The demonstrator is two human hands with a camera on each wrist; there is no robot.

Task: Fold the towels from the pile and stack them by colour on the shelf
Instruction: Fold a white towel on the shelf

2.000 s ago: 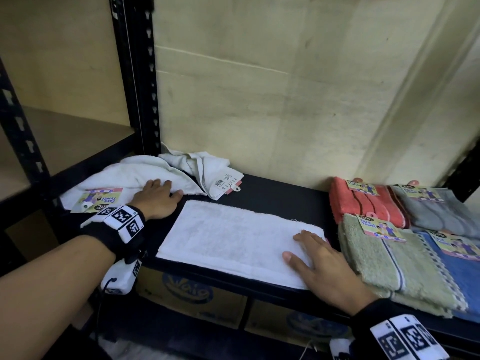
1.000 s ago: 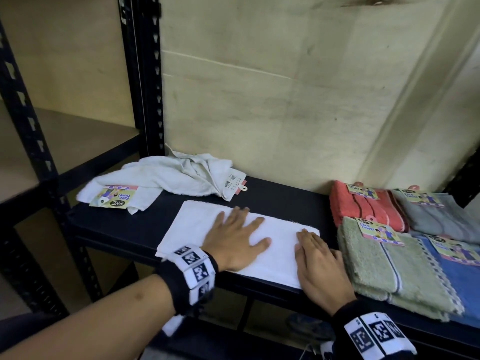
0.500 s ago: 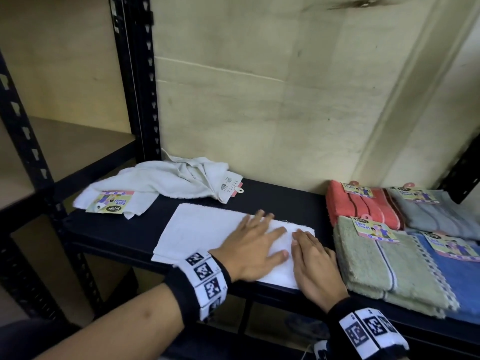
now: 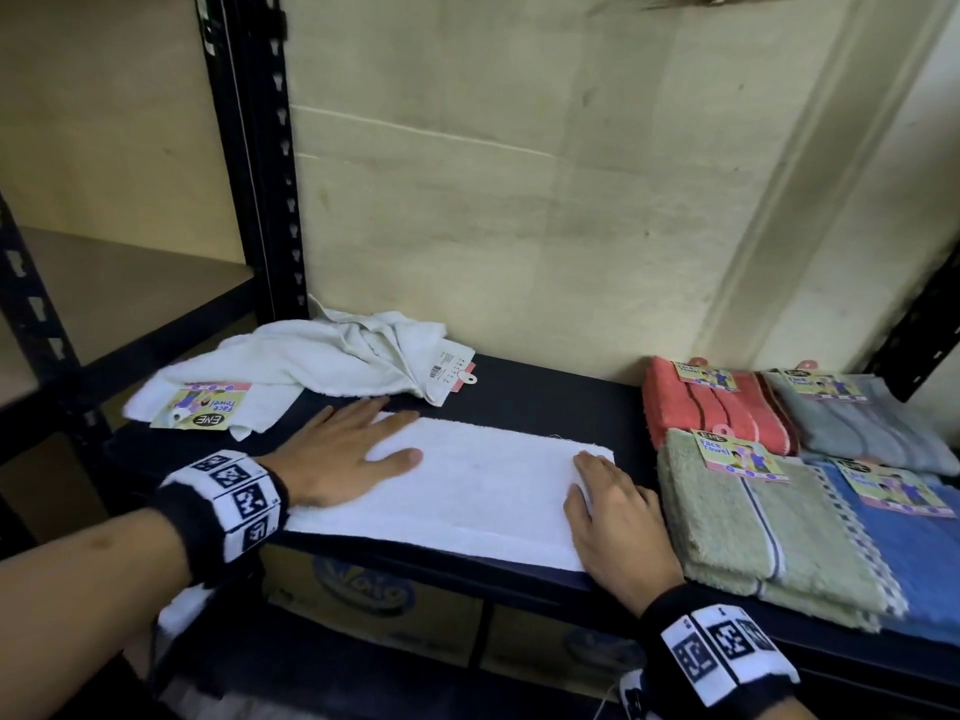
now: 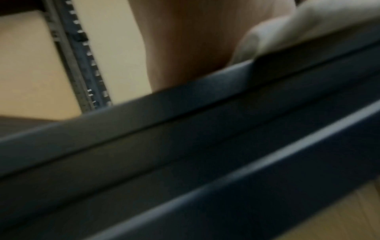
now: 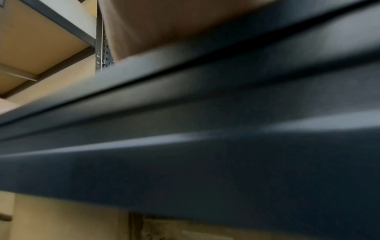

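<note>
A white towel [image 4: 478,485], folded to a long strip, lies flat on the black shelf [image 4: 545,402]. My left hand [image 4: 358,444] presses flat on its left end with straight fingers. My right hand [image 4: 608,506] lies flat on its right end. Behind it sits a crumpled pile of white towels [image 4: 311,361] with paper labels. At the right stand folded stacks: a coral towel [image 4: 711,413], a grey towel [image 4: 862,428], a green towel [image 4: 748,527] and a blue towel [image 4: 924,558]. Both wrist views show only the blurred shelf edge [image 5: 185,129] [image 6: 185,113] from below.
A black upright post [image 4: 254,148] rises at the back left of the shelf, with a plywood wall behind. A lower wooden shelf board [image 4: 104,272] lies to the left. Cardboard boxes [image 4: 374,595] stand under the shelf.
My left hand has slid leftward along the white towel, from the middle next to my right hand to the towel's left end. My right hand has stayed on the right end.
</note>
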